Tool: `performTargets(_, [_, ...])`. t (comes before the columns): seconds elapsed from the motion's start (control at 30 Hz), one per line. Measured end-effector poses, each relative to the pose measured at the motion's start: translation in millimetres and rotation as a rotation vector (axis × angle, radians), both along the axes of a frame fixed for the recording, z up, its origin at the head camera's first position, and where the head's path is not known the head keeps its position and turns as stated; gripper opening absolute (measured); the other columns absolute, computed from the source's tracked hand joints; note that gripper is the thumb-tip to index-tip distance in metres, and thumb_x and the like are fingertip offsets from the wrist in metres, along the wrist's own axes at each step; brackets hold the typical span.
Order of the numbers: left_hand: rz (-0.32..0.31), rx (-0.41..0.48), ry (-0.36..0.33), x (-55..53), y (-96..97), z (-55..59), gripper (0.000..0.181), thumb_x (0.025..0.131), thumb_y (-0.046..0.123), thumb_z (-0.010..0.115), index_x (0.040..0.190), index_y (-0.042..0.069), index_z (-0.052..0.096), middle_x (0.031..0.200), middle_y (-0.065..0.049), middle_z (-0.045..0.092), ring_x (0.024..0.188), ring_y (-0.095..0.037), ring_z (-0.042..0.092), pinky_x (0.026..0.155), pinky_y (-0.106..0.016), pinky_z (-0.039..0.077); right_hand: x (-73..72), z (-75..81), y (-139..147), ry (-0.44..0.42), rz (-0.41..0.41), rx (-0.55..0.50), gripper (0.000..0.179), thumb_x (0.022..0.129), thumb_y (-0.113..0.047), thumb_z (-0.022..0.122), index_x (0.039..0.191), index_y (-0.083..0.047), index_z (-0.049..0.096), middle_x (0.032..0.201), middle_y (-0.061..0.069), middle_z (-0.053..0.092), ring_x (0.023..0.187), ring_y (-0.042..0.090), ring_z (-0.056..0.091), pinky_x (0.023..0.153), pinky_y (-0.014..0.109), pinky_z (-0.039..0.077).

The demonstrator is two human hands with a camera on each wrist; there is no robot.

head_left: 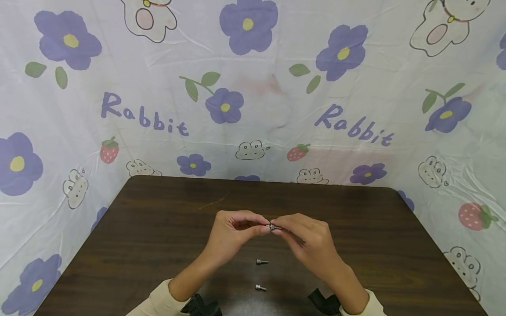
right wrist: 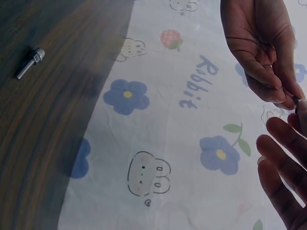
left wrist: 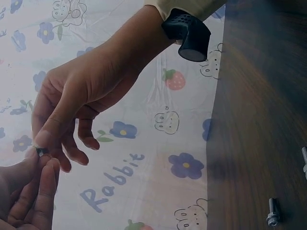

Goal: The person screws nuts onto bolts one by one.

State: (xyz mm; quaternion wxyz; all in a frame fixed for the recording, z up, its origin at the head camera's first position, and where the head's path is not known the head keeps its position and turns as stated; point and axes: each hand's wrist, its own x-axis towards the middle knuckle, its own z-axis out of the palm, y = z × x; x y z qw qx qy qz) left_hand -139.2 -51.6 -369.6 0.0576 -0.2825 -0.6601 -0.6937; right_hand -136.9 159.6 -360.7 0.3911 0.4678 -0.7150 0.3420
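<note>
Above the middle of the table, my left hand (head_left: 231, 232) pinches the head end of a small metal bolt (head_left: 272, 227) between thumb and forefinger. From the other side, the thumb and forefinger of my right hand (head_left: 312, 235) pinch its shank end. The fingertips meet closely there and cover most of it. In the right wrist view, the other fingers of the right hand (right wrist: 283, 167) are spread. Two similar bolts, an upper one (head_left: 262, 261) and a lower one (head_left: 260, 288), lie on the table below the hands, heads to the left.
The dark wooden table (head_left: 158, 228) has rounded far corners. Behind and beside it hangs a white cloth (head_left: 276, 87) printed with flowers and rabbits. Black wrist cameras sit on both wrists, one of them the right wrist camera (left wrist: 192, 40).
</note>
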Motion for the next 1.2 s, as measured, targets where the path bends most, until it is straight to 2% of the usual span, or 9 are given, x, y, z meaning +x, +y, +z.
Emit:
performTargets(0.13, [0.004,0.001,0.004,0.2,-0.2,0.4,0.008,0.086,0.006,0.081,0.094,0.004,0.080,0.090,-0.009,0.077,0.075,-0.016,0.072,0.066,-0.030,0.060,0.2,-0.3,1.7,-0.044,-0.014,0.026,0.025,0.104,-0.025,0.060,0.098,-0.006,0.075,0.090,0.003,0.075,0.078,0.015,0.072,0.067,0.025,0.059])
performTargets(0.3, [0.027,0.002,0.013,-0.7,-0.3,1.5,0.008,0.086,0.006,0.081,0.094,0.004,0.080,0.089,-0.008,0.077,0.075,-0.016,0.071,0.065,-0.027,0.059,0.3,1.5,5.0,-0.086,-0.018,0.014,0.029,0.105,-0.028,0.059,0.103,-0.004,0.076,0.093,0.004,0.076,0.079,0.017,0.074,0.068,0.025,0.059])
performTargets(0.57, [0.041,0.005,0.006,-1.7,-1.3,0.9,0.010,0.085,0.005,0.082,0.094,0.003,0.080,0.089,-0.010,0.077,0.075,-0.016,0.071,0.065,-0.027,0.059,-1.8,3.3,6.7,-0.035,0.005,-0.008,0.021,0.102,-0.021,0.065,0.097,-0.003,0.075,0.087,0.005,0.075,0.074,0.017,0.072,0.065,0.024,0.058])
performTargets(0.7, [0.034,0.015,0.009,-1.7,-1.4,-0.2,0.023,0.085,0.004,0.081,0.107,0.004,0.078,0.095,-0.009,0.077,0.081,-0.019,0.074,0.070,-0.030,0.061,-2.0,3.0,6.0,-0.029,0.020,-0.016,0.020,0.101,-0.020,0.066,0.096,-0.003,0.074,0.086,0.006,0.074,0.073,0.018,0.072,0.065,0.024,0.058])
performTargets(0.83, [-0.012,0.034,0.043,-2.1,-0.8,-1.1,0.039,0.083,0.000,0.082,0.121,0.004,0.072,0.107,-0.011,0.076,0.090,-0.024,0.074,0.075,-0.038,0.062,-1.9,3.1,5.6,-0.027,0.036,-0.035,0.021,0.101,-0.020,0.066,0.095,-0.002,0.074,0.085,0.007,0.074,0.072,0.019,0.072,0.065,0.024,0.059])
performTargets(0.97, [-0.035,0.028,0.094,-2.4,0.2,-1.4,0.035,0.082,-0.001,0.083,0.116,0.002,0.074,0.110,-0.010,0.074,0.092,-0.025,0.074,0.074,-0.040,0.062,-1.5,3.3,5.0,-0.027,0.047,-0.043,0.020,0.100,-0.018,0.067,0.095,-0.001,0.074,0.085,0.008,0.074,0.072,0.020,0.072,0.067,0.024,0.059])
performTargets(1.2, [-0.044,0.040,0.113,-1.9,0.7,-1.9,0.022,0.083,-0.003,0.081,0.105,0.000,0.077,0.102,-0.011,0.073,0.089,-0.022,0.073,0.075,-0.041,0.062,-0.9,3.3,3.7,-0.031,0.049,-0.038,0.019,0.100,-0.017,0.067,0.095,-0.001,0.074,0.086,0.007,0.075,0.074,0.019,0.072,0.068,0.024,0.059])
